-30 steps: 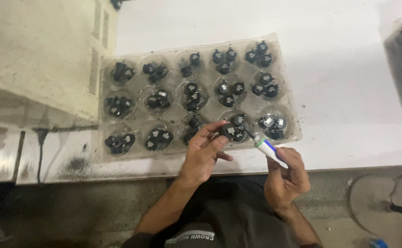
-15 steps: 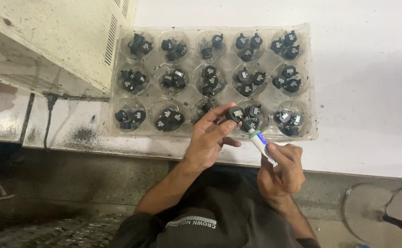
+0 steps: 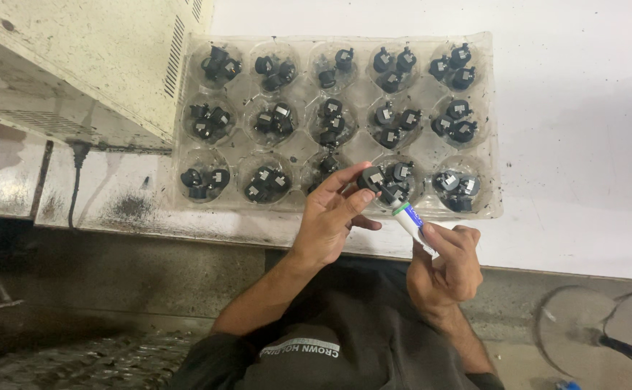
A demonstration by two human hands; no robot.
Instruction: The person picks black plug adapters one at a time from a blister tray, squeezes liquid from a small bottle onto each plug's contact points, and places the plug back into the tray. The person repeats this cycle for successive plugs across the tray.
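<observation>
A clear plastic tray (image 3: 298, 148) with round pockets lies on the white table (image 3: 583, 130). Each pocket holds small black parts (image 3: 273, 119). My left hand (image 3: 330, 217) pinches one small black part (image 3: 371, 179) between thumb and fingers, just over the tray's near row. My right hand (image 3: 446, 263) grips a small white tube (image 3: 413, 220) with a green and blue band. The tube's tip points up at the held part and nearly touches it.
A cream metal box (image 3: 85, 65) with vent slots stands left of the tray, overlapping its left edge. A black cable (image 3: 76, 180) hangs down the stained table front. A round wire shape (image 3: 590, 332) lies on the floor at the lower right.
The camera view has shifted, so the tray sits lower and more centred. My left hand has lifted a black part clear of its pocket, and the tube tip has come up to it.
</observation>
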